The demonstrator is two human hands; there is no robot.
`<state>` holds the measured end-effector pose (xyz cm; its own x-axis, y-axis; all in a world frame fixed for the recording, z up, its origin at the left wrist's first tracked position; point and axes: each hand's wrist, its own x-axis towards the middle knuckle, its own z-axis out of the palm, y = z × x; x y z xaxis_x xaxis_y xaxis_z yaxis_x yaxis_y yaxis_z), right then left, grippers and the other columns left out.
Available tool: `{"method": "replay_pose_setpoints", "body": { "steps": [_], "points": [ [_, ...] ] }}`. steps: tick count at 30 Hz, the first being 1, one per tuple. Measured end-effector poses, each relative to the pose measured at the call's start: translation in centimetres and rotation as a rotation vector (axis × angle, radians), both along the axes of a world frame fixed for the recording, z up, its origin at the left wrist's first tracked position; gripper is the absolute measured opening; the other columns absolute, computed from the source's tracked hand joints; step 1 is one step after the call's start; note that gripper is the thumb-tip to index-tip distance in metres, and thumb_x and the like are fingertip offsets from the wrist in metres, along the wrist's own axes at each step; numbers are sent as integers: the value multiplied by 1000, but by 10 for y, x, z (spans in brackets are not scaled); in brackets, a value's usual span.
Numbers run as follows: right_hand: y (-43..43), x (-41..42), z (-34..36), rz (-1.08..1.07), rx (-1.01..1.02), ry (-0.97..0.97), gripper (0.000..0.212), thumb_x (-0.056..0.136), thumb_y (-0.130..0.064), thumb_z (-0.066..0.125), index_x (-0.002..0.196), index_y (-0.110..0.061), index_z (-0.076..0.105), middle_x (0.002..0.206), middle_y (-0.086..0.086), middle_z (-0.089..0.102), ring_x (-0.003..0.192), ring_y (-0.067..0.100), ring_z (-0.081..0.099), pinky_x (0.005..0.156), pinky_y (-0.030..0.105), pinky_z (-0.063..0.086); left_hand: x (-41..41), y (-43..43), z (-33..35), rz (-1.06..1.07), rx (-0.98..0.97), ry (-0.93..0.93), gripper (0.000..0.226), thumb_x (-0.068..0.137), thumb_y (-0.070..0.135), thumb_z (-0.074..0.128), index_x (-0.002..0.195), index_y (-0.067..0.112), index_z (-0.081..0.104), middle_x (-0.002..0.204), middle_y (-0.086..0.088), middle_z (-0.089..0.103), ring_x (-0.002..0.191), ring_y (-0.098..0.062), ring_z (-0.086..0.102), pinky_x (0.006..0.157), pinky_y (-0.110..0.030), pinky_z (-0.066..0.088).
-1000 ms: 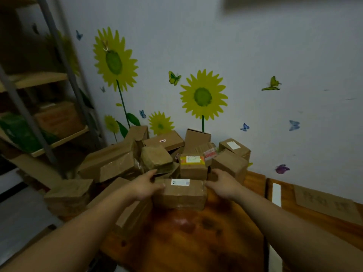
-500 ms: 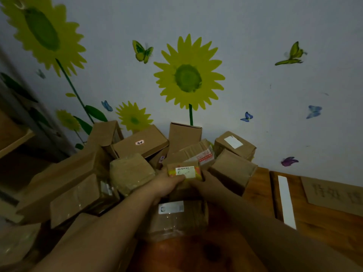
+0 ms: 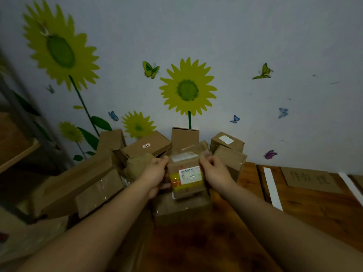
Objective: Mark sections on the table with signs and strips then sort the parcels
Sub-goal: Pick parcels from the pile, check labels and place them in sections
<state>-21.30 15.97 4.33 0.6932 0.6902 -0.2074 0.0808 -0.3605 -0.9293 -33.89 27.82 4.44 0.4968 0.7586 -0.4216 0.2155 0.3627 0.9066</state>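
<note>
Cardboard fills the middle of the view: a heap of parcels [image 3: 88, 181] lies against the wall [image 3: 255, 36] on the far part of the desk [image 3: 216, 248], spreading from 9 o'clock to 1 o'clock around the hands. The left hand [image 3: 155, 176] grips the left side of a small parcel [image 3: 186, 178], with its fingers curled round the edge. The right hand [image 3: 215, 173] grips the right side, its fingers curled at the upper corner. The small parcel sits between them, tilted toward the camera, and its top shows a white label over yellow tape. Just below it, at 6 o'clock, a larger taped box [image 3: 182, 211] rests on the desk; whether the two touch cannot be told.

In the heap, a flat box [image 3: 146, 147] with a small sticker lies at 11 o'clock, and a box with a white label [image 3: 227, 142] sits at 1 o'clock.

At 3 o'clock from the hands a white strip [image 3: 272, 190] lies on the desk, running from far to near. Beside it, further right, a cardboard sign [image 3: 308, 178] with handwritten characters lies flat. A second white strip [image 3: 351, 186] lies by the right edge of the view.

On the wall at 12 o'clock is a sunflower decal [image 3: 187, 89]. A wooden shelf [image 3: 17, 154], blurred, stands at 9 o'clock.
</note>
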Motion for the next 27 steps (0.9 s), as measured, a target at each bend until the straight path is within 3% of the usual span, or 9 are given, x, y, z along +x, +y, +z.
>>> {"method": "replay_pose_setpoints", "body": {
  "steps": [2,5,7,10,14,16,18,23,27],
  "points": [
    [-13,-21,8,-7,50,24,15,92,-30,58,103,-22,52,103,0,64,89,15,65,82,38,56,-21,-12,4,25,65,-24,6,96,19,51,102,17,52,106,-10,63,90,-24,63,92,-53,51],
    [-36,-54,19,36,118,15,23,91,-26,62,110,-24,50,96,-13,59,82,2,61,67,20,51,-52,-32,6,18,113,-114,51,87,-2,57,133,15,42,114,-9,60,95,-22,61,82,-43,54],
    [-51,-72,24,21,144,-23,25,92,-32,60,113,-21,52,96,-13,59,82,2,61,65,18,49,-71,-47,9,-42,123,-153,64,84,-9,58,141,11,37,124,-13,59,98,-18,61,69,-28,53],
    [-72,-89,28,-9,142,-60,27,91,-21,63,115,-21,51,96,-14,58,82,2,60,69,19,51,-88,-66,8,-109,166,-174,62,82,-13,56,137,12,44,130,-5,57,102,-14,60,70,-22,51],
    [-101,-101,34,-14,126,-73,63,86,-2,65,139,-21,38,120,-8,55,99,6,56,72,20,51,-94,-88,13,-117,237,-253,72,74,-19,58,130,24,44,130,-4,54,119,-17,53,86,-32,52],
    [-115,-102,38,-25,151,-73,72,85,4,64,145,-21,31,135,-1,51,116,13,55,68,18,52,-93,-102,25,-145,303,-270,69,76,-16,61,124,30,44,125,4,53,118,-18,52,83,-34,54],
    [-130,-99,44,-33,188,-87,74,86,6,61,147,-20,28,140,1,50,122,16,54,68,16,51,-89,-118,39,-167,373,-281,68,78,-15,60,123,32,42,122,8,48,118,-22,52,76,-32,55],
    [-180,-75,56,-20,232,-190,68,88,-1,63,142,-27,31,136,-2,53,110,4,53,79,21,53,-60,-166,63,-209,415,-313,65,81,-17,55,122,29,35,126,2,47,111,-21,54,69,-32,56],
    [-247,-39,57,-41,154,-298,70,89,-8,64,146,-31,28,143,-5,47,127,13,48,85,22,50,-16,-226,62,-303,438,-234,69,84,-10,58,137,23,29,138,-2,43,112,-17,50,90,-41,52]
  ]
}}
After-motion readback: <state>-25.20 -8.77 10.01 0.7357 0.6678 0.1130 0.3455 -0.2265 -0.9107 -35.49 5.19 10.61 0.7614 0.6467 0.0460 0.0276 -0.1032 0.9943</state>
